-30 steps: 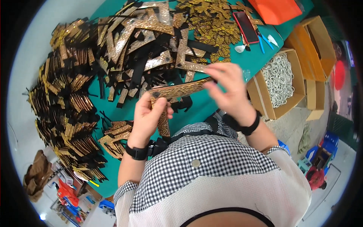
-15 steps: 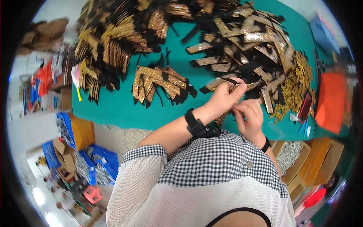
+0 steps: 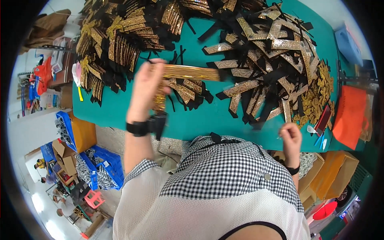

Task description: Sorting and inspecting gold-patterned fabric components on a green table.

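My left hand [image 3: 147, 84] is closed on a folded gold sequin strip [image 3: 192, 73] with black ends. One length points right and another hangs down below the fingers, both smeared by motion. The hand is over a small heap of similar gold strips [image 3: 185, 93] on the green table. My right hand [image 3: 292, 137] is by the table's front edge, apart from the left, its fingers curled together. Whatever its fingertips pinch, if anything, is too small to make out. Nearest to it lies a loose pile of gold-and-black strips [image 3: 244, 88].
Stacked gold-and-black strips [image 3: 126, 52] cover the far left of the green table [image 3: 116, 114]. Small gold ornaments [image 3: 316, 100] lie at right, near a dark red object [image 3: 323, 117] and blue-handled snips [image 3: 319, 141]. Blue bins [image 3: 108, 166] and cardboard boxes [image 3: 334, 174] stand below.
My hands have parted. The left has swung leftward with the gold strip to the small heap, and the right has drawn slightly right and back toward the table edge.
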The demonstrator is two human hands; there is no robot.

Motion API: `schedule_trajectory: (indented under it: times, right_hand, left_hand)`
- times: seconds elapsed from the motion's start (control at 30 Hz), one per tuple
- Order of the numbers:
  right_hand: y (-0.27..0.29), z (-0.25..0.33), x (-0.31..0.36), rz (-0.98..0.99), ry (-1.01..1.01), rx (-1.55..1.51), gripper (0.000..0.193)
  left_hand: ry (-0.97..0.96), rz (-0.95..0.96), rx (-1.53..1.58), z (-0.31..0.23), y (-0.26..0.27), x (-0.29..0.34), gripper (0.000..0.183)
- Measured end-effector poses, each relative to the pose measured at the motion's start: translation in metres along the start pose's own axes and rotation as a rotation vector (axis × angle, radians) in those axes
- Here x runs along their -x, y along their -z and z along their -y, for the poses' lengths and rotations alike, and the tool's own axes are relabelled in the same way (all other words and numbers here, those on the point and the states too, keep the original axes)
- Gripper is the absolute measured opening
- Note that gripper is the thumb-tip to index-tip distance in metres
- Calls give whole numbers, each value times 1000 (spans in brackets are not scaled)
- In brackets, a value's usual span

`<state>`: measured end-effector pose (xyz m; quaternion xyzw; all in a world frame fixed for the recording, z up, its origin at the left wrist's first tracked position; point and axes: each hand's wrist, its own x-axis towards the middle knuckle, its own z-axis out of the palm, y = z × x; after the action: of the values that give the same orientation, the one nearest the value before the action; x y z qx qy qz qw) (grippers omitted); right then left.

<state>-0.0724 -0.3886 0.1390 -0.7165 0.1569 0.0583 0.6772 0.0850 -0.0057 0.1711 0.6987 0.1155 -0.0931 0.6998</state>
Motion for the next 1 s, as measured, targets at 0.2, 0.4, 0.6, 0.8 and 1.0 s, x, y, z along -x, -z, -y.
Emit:
schedule_trajectory:
  times: [0.2,0.4,0.6,0.8,1.0]
  right_hand:
    - [101,-67,43,-291,-203,-191,8]
    - [189,-174,114,-757,-442,-350,10]
    - [180,-195,81,-953,-575,-356,19]
    - [225,-239,100,-794,-612,-403,24]
    - [197,-173,100,-1037,-720,35,66]
  left_hand:
    - [-42,-32,-968,82,111,-60,57]
    - [59,-118,-872,102,109,-60,77]
    - [-16,-116,-769,68,112,-41,46]
    - [107,163,-341,27,81,-4,35]
    - [-167,-14,-1044,97,75,-26,67]
